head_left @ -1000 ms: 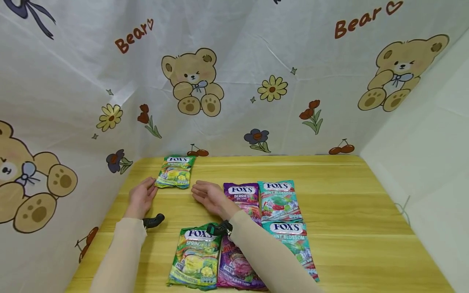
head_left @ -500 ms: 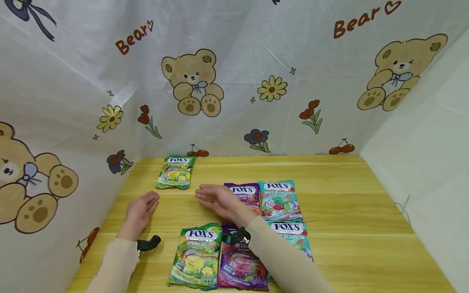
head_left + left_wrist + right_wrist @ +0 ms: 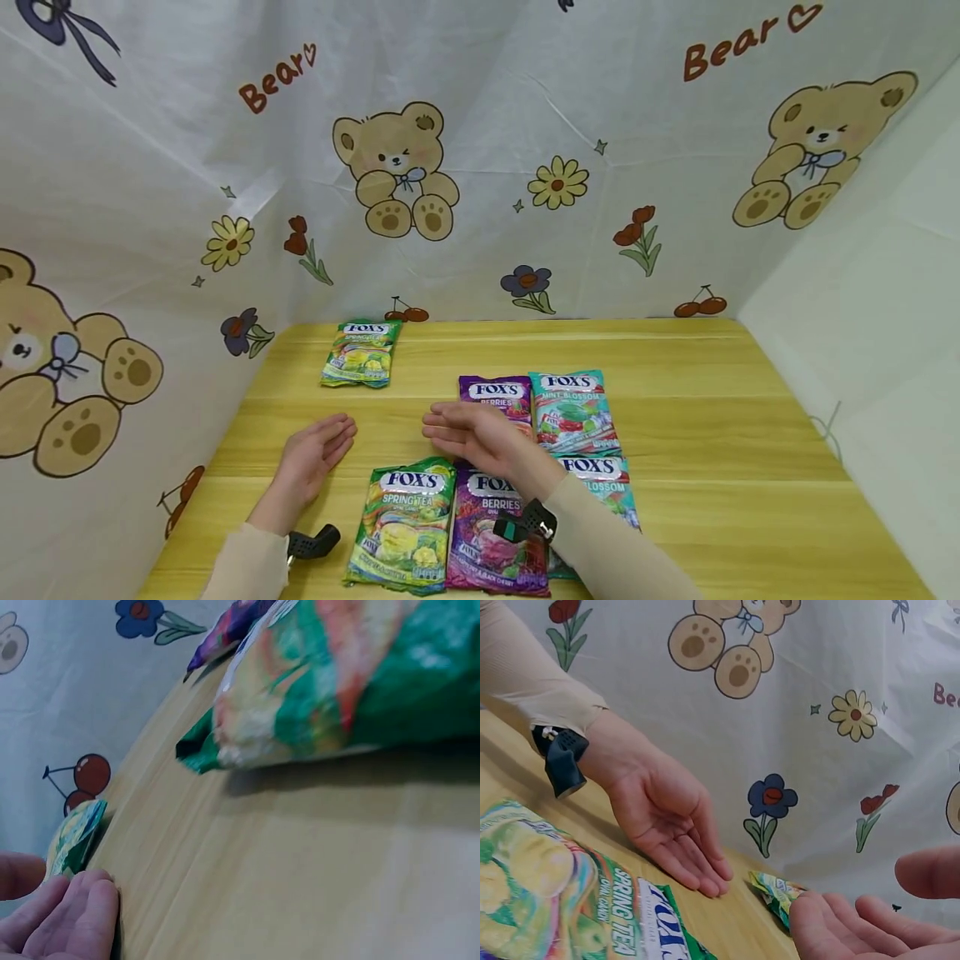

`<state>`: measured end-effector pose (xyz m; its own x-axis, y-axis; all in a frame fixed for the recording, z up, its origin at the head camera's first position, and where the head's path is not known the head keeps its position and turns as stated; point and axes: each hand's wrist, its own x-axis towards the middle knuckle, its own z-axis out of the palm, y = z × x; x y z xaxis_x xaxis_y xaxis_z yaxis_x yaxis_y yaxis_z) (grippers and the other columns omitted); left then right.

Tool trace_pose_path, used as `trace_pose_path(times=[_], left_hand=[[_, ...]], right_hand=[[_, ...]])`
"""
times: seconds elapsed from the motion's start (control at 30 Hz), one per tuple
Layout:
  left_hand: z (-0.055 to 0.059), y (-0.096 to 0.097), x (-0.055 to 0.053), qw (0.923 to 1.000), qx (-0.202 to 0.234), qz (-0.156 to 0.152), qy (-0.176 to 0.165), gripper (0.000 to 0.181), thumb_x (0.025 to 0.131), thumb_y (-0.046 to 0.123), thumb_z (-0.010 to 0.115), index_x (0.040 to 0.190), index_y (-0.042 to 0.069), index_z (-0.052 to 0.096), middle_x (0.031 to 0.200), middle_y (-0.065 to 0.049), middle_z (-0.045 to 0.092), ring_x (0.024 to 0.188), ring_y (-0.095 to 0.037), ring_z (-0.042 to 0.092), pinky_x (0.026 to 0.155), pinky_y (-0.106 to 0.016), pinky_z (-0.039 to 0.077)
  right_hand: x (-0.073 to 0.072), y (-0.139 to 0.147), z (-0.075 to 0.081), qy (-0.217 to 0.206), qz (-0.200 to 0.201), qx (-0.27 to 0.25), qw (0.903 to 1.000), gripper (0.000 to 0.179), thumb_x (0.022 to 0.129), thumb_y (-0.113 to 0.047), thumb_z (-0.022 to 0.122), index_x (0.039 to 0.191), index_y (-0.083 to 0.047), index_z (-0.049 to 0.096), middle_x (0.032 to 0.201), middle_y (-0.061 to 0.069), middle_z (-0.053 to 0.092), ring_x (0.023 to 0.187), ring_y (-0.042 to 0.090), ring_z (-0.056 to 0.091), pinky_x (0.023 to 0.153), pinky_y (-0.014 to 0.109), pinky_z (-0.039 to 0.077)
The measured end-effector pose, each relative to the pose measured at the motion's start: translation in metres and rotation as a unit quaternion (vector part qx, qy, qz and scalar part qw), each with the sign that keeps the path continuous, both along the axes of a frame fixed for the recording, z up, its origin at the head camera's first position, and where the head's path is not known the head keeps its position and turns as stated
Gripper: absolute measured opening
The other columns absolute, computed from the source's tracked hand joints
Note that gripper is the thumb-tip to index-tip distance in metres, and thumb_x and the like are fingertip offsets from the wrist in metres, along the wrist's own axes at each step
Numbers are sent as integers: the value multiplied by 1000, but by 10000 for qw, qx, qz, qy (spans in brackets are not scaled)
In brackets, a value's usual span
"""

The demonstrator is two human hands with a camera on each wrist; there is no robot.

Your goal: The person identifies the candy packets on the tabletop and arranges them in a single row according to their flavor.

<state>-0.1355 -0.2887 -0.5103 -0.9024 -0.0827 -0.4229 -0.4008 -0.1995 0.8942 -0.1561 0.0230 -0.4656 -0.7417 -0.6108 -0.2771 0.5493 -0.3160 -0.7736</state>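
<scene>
Both hands are apart from each other and hold nothing. My left hand point(image 3: 309, 461) is over the left part of the table, its fingers nearly straight and pointing forward. In the right wrist view its palm faces inward. My right hand point(image 3: 491, 443) is above the purple Berries candy bags, fingers extended to the left. A green Spring Tea candy bag point(image 3: 401, 529) lies flat at the front, between the two forearms. Another Spring Tea bag point(image 3: 362, 353) lies at the back left, beyond the left hand. The front purple Berries bag point(image 3: 487, 554) is partly under the right wrist.
A second Berries bag point(image 3: 495, 392) lies behind, partly hidden by the right hand. Two Mint Blossom bags, the rear one point(image 3: 572, 408) and the front one point(image 3: 600, 483), lie to its right. A bear-print cloth point(image 3: 480, 275) hangs along the table's back edge.
My left hand has left the back Spring Tea bag's edge and come nearer. My right hand has moved back and to the right. The back bag has stayed in about the same place.
</scene>
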Motion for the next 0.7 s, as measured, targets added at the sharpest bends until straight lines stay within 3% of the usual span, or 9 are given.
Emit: trace_pose_path(times=[0.33,0.7], left_hand=[[-5,17,25,9996,-20,-296,-38,49,111,15,46,156,-3,38,153,-16,53,119,-8,67,105,-26,54],[-9,27,50,9995,-7,-142,-270,48,109,13,51,153,-4,43,147,-17,59,117,-12,69,102,-28,56]], right_hand=[[27,17,-3,-62,30,248,9997,51,110,-13,46,155,9,35,158,31,39,146,44,43,115,44,46],[56,37,-7,-159,188,442,9987,57,109,-14,49,157,9,30,158,30,40,144,44,46,116,49,46]])
